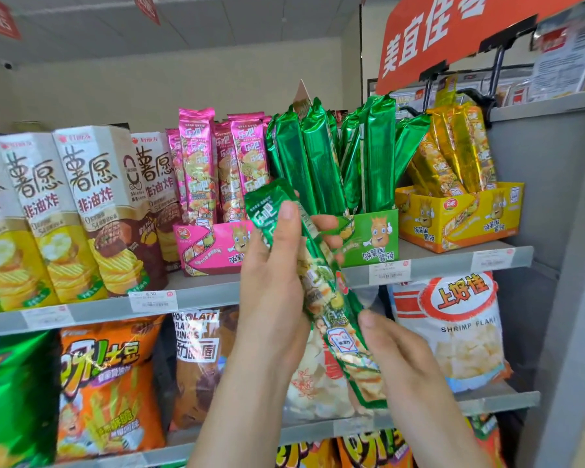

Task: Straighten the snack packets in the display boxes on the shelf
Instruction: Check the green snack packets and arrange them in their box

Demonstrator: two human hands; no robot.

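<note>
A long green snack packet (pixel 321 285) slants in front of the shelf, top end up left, bottom end down right. My left hand (pixel 277 275) grips its upper half, thumb on the front, fingertips showing behind it. My right hand (pixel 395 346) holds the lower part from the right, its thumb against the packet's edge. Behind stands the green display box (pixel 372 238) with several green packets (pixel 321 157) leaning unevenly. A pink display box (pixel 213 248) with pink packets (pixel 217 170) is to its left, a yellow display box (pixel 460 217) with yellow packets (pixel 453 153) to its right.
Tall chip cartons (pixel 81 214) fill the top shelf's left side. The shelf edge (pixel 200 295) carries price tags. Large snack bags (pixel 453 325) sit on the shelf below. A grey side panel (pixel 554 231) closes the right end, with an orange sign (pixel 453 35) overhead.
</note>
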